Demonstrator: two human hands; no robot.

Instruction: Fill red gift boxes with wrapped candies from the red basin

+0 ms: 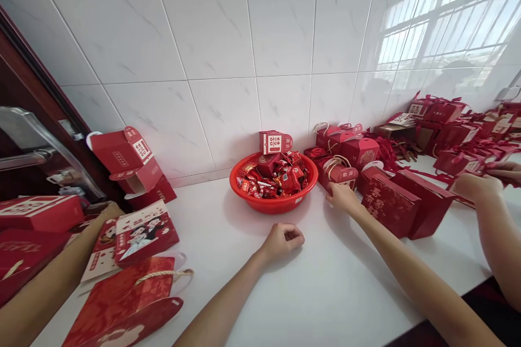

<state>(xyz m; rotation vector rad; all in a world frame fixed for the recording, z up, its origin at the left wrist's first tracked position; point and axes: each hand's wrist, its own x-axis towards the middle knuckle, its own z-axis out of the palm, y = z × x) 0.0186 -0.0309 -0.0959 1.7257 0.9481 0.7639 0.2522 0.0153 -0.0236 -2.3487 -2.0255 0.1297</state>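
Note:
My left hand (284,239) rests on the white table with its fingers curled in to the thumb, and nothing shows inside the ring they make. To the right, my right hand (342,198) is closed at the near bottom edge of a small red gift box (341,172) with a twisted rope handle. Part of its grip is hidden behind the hand. Between and beyond my hands stands a round red plastic basin (271,206) full of red-wrapped sweets (290,180). Another small red gift box (275,142) sits at the basin's back rim.
Two upright red gift bags (391,206) stand right of my right arm. More red boxes (360,150) and ribbons line the tiled wall. A co-worker's hands (480,187) work at far right. Another person's arm (61,265) reaches in at left, among boxes and a roped bag (134,287).

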